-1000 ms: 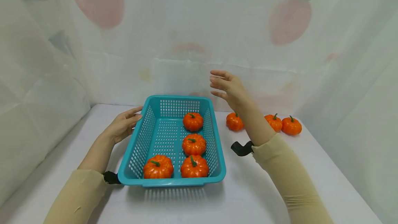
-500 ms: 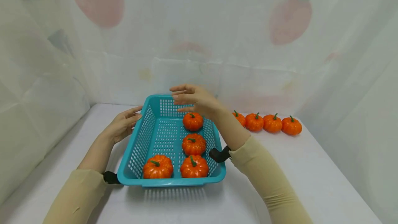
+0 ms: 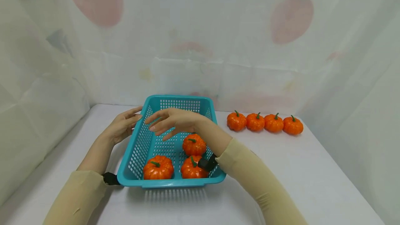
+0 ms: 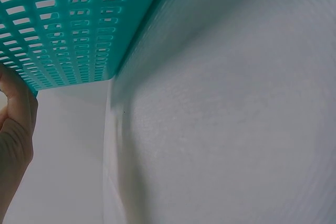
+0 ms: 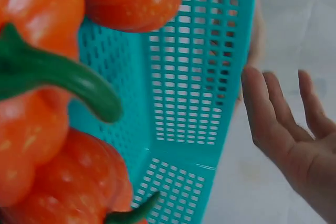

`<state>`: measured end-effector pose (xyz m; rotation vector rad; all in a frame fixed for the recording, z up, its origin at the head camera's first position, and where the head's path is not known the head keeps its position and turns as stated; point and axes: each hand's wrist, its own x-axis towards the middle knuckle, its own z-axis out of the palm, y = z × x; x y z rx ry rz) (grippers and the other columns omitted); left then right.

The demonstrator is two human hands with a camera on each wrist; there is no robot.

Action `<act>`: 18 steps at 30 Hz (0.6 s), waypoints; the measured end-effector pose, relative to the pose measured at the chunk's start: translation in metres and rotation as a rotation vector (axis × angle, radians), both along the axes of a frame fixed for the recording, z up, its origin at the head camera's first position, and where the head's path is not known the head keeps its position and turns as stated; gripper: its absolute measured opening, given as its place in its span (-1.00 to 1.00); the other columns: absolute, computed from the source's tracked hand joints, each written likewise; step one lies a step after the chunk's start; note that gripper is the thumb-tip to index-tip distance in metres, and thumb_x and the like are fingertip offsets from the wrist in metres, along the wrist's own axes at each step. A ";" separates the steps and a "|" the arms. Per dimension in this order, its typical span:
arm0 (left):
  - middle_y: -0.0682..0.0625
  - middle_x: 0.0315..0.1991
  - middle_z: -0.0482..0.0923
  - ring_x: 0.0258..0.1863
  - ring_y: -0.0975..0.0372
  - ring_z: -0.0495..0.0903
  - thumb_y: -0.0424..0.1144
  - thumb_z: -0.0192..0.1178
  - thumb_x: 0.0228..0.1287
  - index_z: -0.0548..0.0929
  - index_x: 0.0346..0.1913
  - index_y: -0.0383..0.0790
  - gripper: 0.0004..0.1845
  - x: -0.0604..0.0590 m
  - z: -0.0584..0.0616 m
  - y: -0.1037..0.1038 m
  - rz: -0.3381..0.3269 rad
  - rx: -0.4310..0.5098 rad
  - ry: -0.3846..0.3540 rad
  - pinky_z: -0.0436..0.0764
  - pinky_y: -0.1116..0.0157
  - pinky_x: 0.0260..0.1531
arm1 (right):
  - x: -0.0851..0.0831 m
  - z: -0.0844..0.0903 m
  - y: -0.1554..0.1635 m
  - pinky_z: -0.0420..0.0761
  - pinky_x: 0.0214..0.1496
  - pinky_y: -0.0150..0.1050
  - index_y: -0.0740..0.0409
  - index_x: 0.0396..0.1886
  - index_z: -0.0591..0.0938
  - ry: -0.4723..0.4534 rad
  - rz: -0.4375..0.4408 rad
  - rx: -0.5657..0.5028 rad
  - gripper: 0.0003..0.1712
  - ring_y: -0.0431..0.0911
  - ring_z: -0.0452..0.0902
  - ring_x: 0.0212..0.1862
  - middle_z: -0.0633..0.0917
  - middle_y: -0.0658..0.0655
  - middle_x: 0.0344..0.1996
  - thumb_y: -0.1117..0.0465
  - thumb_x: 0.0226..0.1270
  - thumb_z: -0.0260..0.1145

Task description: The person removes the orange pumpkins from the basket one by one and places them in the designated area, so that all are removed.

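A turquoise plastic basket (image 3: pixel 173 183) with slotted walls stands on the white table. My left hand (image 3: pixel 121 127) rests with its fingertips and thumb against the outside of the left rim; the left wrist view shows this hand (image 4: pixel 16 124) beside the slotted wall. Over the basket my right hand (image 3: pixel 176 122) reaches from the right, palm down, fingers extended and holding nothing. Small orange pumpkins with green stems lie inside: one at front left (image 3: pixel 158 168), one at front right (image 3: pixel 191 170) and one behind it (image 3: pixel 194 144). The basket's back right is hidden by my right hand.
A row of several more orange pumpkins (image 3: pixel 255 122) lies on the table (image 3: pixel 297 173) at the back right, outside the basket. A pale printed curtain (image 3: pixel 250 61) hangs behind the table and along both sides.
My right hand has moved left and down, from above the table right of the basket to over the basket. That uncovered the pumpkin row. The left hand and basket have stayed in place.
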<state>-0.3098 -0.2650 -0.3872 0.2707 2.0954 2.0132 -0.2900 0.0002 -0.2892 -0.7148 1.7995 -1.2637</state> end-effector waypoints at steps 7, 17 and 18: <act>0.12 -0.02 0.48 -0.16 0.39 0.66 -0.13 0.01 0.53 -0.12 0.59 -0.19 -0.24 0.001 0.001 -0.001 0.001 -0.025 0.004 0.70 0.39 -0.13 | -0.002 -0.009 -0.007 0.55 0.31 0.07 0.04 0.34 0.50 -0.075 0.083 0.096 -0.50 0.02 0.57 0.15 0.43 0.20 0.41 0.21 0.42 0.25; 0.07 -0.03 0.48 -0.20 0.37 0.67 -0.17 0.03 0.53 -0.11 0.59 -0.21 -0.24 0.003 0.002 -0.001 -0.009 0.030 -0.011 0.71 0.41 -0.17 | -0.002 -0.024 -0.014 0.40 0.44 0.18 0.07 0.36 0.47 -0.081 0.132 0.261 -0.45 0.23 0.34 0.43 0.48 0.08 0.37 0.21 0.39 0.28; 0.07 -0.03 0.48 -0.20 0.37 0.67 -0.17 0.02 0.53 -0.11 0.59 -0.21 -0.24 0.003 0.002 -0.001 -0.010 0.031 -0.010 0.71 0.41 -0.18 | -0.002 -0.024 -0.015 0.42 0.43 0.17 0.06 0.36 0.47 -0.073 0.141 0.280 -0.44 0.22 0.35 0.42 0.50 0.08 0.35 0.20 0.38 0.29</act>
